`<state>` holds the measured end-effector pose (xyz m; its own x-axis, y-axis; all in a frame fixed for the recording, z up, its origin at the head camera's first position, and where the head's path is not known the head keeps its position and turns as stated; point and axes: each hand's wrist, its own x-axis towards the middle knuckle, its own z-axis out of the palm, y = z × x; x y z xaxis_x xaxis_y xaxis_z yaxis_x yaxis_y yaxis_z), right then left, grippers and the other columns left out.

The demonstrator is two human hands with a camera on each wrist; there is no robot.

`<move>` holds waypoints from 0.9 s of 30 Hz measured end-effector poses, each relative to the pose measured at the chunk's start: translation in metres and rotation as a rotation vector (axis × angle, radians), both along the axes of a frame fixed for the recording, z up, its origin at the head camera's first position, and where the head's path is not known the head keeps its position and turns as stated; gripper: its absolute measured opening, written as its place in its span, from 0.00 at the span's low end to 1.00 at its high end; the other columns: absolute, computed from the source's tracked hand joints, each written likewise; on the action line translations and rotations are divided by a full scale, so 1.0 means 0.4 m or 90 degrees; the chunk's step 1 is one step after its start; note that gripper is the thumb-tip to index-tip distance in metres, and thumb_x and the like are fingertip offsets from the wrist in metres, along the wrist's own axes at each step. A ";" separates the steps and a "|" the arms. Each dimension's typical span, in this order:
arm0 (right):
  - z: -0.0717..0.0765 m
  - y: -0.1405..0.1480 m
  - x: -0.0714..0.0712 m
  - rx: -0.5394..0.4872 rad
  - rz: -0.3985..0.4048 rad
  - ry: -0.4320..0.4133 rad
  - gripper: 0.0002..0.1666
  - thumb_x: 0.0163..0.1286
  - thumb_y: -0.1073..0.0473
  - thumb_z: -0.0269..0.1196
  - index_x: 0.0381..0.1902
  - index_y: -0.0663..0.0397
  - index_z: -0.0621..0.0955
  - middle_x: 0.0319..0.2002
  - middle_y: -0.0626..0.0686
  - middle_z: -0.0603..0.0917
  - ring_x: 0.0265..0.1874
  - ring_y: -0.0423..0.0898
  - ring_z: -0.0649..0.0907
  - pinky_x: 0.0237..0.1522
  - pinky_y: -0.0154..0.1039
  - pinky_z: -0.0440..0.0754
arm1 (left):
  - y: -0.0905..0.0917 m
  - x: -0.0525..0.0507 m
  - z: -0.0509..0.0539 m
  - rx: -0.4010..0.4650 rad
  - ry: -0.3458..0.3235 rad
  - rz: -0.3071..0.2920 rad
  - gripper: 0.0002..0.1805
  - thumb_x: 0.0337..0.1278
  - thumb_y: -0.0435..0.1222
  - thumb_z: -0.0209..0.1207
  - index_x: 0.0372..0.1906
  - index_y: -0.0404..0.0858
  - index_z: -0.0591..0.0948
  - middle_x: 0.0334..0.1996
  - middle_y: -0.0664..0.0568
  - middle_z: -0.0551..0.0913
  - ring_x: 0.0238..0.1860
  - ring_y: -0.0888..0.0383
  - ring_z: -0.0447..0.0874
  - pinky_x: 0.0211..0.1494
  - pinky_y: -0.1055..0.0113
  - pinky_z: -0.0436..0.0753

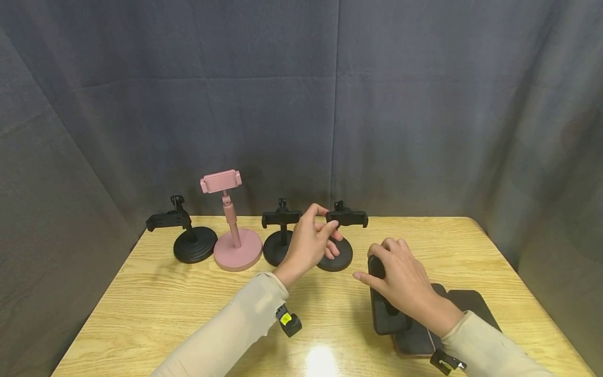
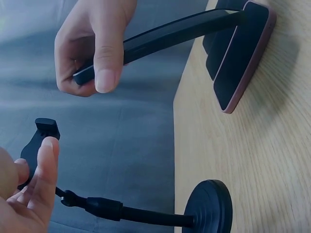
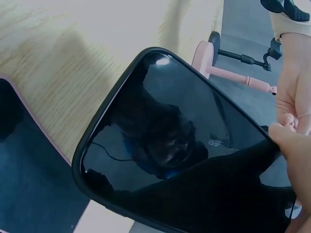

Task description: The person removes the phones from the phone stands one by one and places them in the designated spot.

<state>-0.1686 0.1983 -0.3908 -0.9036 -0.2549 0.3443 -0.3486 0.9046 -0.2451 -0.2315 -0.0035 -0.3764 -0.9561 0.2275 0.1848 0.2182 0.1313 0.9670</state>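
My left hand (image 1: pixel 308 238) is at the clamp of the rightmost black phone stand (image 1: pixel 355 218). Its thumb and fingers grip the clamp's left end, and the stand's round base (image 2: pixel 210 206) rests on the table. Over on the right, my right hand (image 1: pixel 405 275) holds a black smartphone (image 1: pixel 383 314) by its far end, thumb on one side and fingers on the other. The phone is tilted above other phones, its dark glossy screen (image 3: pixel 160 141) facing the right wrist camera. Under it lies a pink-edged phone (image 2: pixel 245 56).
Left of the gripped stand are a black stand (image 1: pixel 272 248), a taller pink stand (image 1: pixel 237 256) and another black stand (image 1: pixel 195 246), in a row along the table's back edge. Another dark phone (image 1: pixel 473 303) lies at the right. A grey curtain (image 1: pixel 264 131) hangs behind.
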 end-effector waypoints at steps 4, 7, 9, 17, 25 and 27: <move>-0.006 -0.004 -0.003 -0.002 -0.002 -0.014 0.25 0.56 0.40 0.76 0.40 0.49 0.81 0.34 0.48 0.74 0.34 0.46 0.67 0.21 0.33 0.64 | -0.002 0.000 0.003 -0.009 -0.001 0.002 0.15 0.74 0.36 0.57 0.58 0.39 0.69 0.29 0.43 0.87 0.17 0.54 0.86 0.23 0.62 0.87; -0.013 -0.006 -0.007 0.000 -0.002 -0.023 0.25 0.56 0.40 0.76 0.41 0.49 0.82 0.34 0.48 0.75 0.34 0.46 0.67 0.21 0.33 0.64 | -0.004 -0.002 0.004 -0.015 -0.002 0.001 0.14 0.74 0.36 0.57 0.58 0.40 0.69 0.29 0.43 0.87 0.19 0.48 0.87 0.23 0.62 0.87; -0.018 -0.007 -0.010 0.002 0.000 -0.022 0.25 0.56 0.40 0.76 0.41 0.49 0.82 0.34 0.48 0.75 0.33 0.45 0.67 0.21 0.33 0.64 | -0.004 -0.003 0.004 -0.018 -0.002 0.000 0.14 0.74 0.37 0.56 0.58 0.40 0.69 0.29 0.44 0.87 0.20 0.45 0.88 0.23 0.61 0.87; -0.044 -0.014 -0.018 0.003 0.008 -0.036 0.26 0.57 0.40 0.76 0.42 0.50 0.82 0.33 0.48 0.74 0.32 0.45 0.66 0.22 0.32 0.63 | -0.006 -0.001 0.006 -0.021 -0.003 -0.008 0.14 0.74 0.36 0.56 0.58 0.40 0.69 0.29 0.44 0.87 0.24 0.38 0.88 0.24 0.61 0.88; -0.062 -0.022 -0.022 -0.001 0.001 -0.048 0.26 0.57 0.39 0.76 0.41 0.50 0.82 0.32 0.47 0.72 0.32 0.44 0.65 0.21 0.32 0.63 | -0.008 -0.002 0.008 -0.027 -0.007 -0.017 0.15 0.75 0.36 0.55 0.59 0.40 0.69 0.29 0.44 0.87 0.25 0.38 0.88 0.25 0.57 0.88; -0.068 -0.023 -0.023 -0.002 0.001 -0.050 0.26 0.57 0.39 0.75 0.42 0.50 0.82 0.32 0.47 0.72 0.32 0.44 0.65 0.21 0.32 0.62 | -0.008 -0.003 0.008 -0.027 -0.009 -0.020 0.15 0.75 0.36 0.55 0.59 0.40 0.68 0.29 0.44 0.87 0.25 0.37 0.88 0.24 0.58 0.88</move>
